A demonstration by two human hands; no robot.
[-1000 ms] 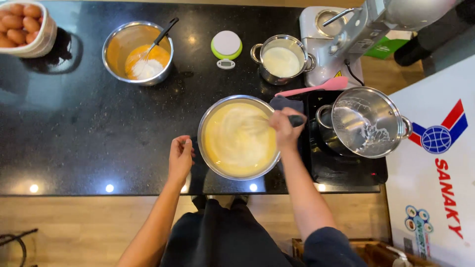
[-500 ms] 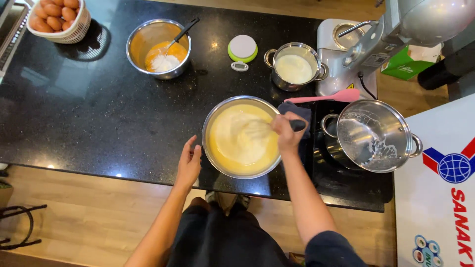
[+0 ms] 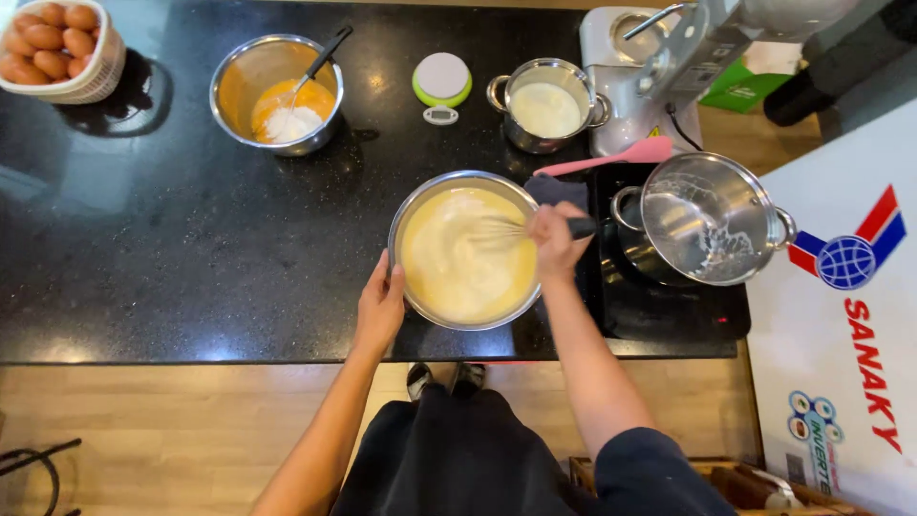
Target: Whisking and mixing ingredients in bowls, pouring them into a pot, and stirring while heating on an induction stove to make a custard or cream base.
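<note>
Head: pot [image 3: 712, 218] beside bowl [image 3: 468, 250]

You get a bright, evenly lit, mostly sharp overhead view: small ceiling-lamp glints dot the glossy black counter [image 3: 172, 239], soft shadows fall right of the bowls, the whisk [image 3: 497, 232] blurs, and edges bend slightly.
</note>
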